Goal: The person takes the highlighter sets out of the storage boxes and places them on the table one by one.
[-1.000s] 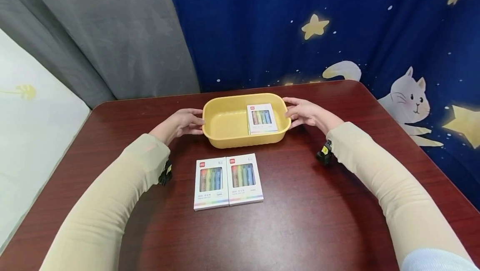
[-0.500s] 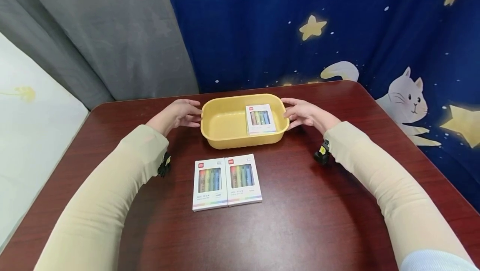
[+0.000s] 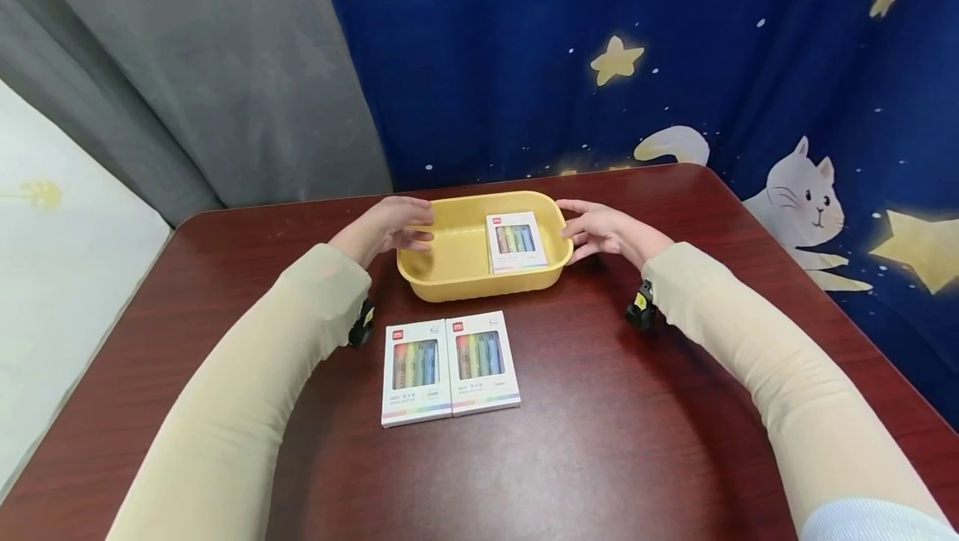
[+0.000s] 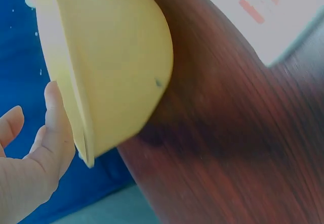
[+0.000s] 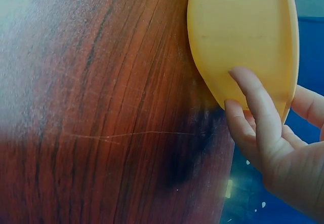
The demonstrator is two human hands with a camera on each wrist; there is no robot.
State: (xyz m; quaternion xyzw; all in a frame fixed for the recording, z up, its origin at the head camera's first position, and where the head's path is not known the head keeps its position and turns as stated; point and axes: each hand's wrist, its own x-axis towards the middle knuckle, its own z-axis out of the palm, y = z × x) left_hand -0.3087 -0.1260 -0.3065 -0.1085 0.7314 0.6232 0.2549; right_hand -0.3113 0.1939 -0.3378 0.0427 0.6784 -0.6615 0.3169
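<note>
A yellow plastic basin (image 3: 479, 285) sits toward the far side of the table. Inside its right half lies a white box of coloured marker pens (image 3: 517, 241). My left hand (image 3: 393, 225) is over the basin's left end, fingers loosely extended and holding nothing; the left wrist view has its fingers (image 4: 55, 127) beside the rim. At the opposite end, my right hand (image 3: 603, 229) has relaxed fingers against the outer wall and rim, seen close in the right wrist view (image 5: 258, 102). Two matching marker boxes, a left one (image 3: 415, 370) and a right one (image 3: 483, 362), lie side by side in front.
The dark red wooden table (image 3: 599, 441) ends at a back edge just behind the basin. Beyond it hang a grey curtain (image 3: 285, 67) and a blue curtain (image 3: 487, 50) with stars and a cat. A white surface (image 3: 67, 275) borders the left side.
My left hand has left the basin's left outer side and moved right, over the rim. My right hand stays at the right end. The boxes keep their places.
</note>
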